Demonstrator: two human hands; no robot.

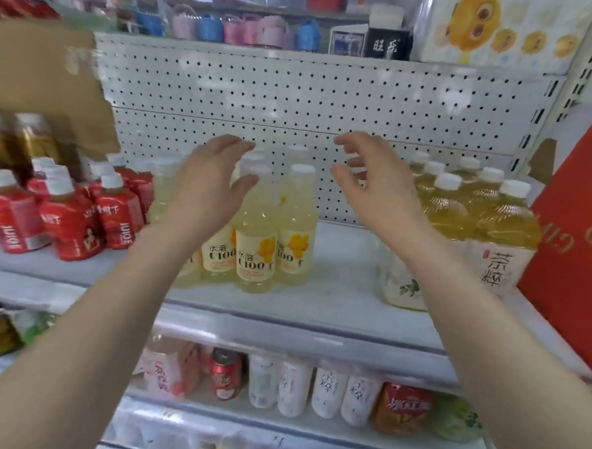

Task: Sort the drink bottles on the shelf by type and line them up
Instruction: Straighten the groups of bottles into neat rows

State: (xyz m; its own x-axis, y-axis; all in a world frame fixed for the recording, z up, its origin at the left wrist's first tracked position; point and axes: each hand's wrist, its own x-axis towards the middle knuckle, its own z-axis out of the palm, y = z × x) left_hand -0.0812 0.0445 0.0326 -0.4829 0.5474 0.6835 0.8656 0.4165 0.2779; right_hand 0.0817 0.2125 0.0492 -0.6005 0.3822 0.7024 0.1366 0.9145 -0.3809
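Observation:
On the white shelf (342, 290) stand three groups of bottles. Red-labelled bottles (70, 229) fill the left. Pale yellow C100 bottles (255, 257) with white caps stand in the middle. Amber tea bottles (486, 221) with white labels fill the right. My left hand (210, 180) hovers in front of the pale yellow bottles, fingers spread, holding nothing. Over the bare gap to their right, my right hand (374, 175) is raised with loosely curved fingers and is empty. Part of the yellow group is hidden behind my left arm.
A perforated white back panel (316, 113) closes the shelf. A red carton (578, 264) leans at the right edge; brown cardboard (33, 76) hangs at upper left. The lower shelf (296, 385) holds cans and white-labelled bottles. The top shelf carries packets and boxes.

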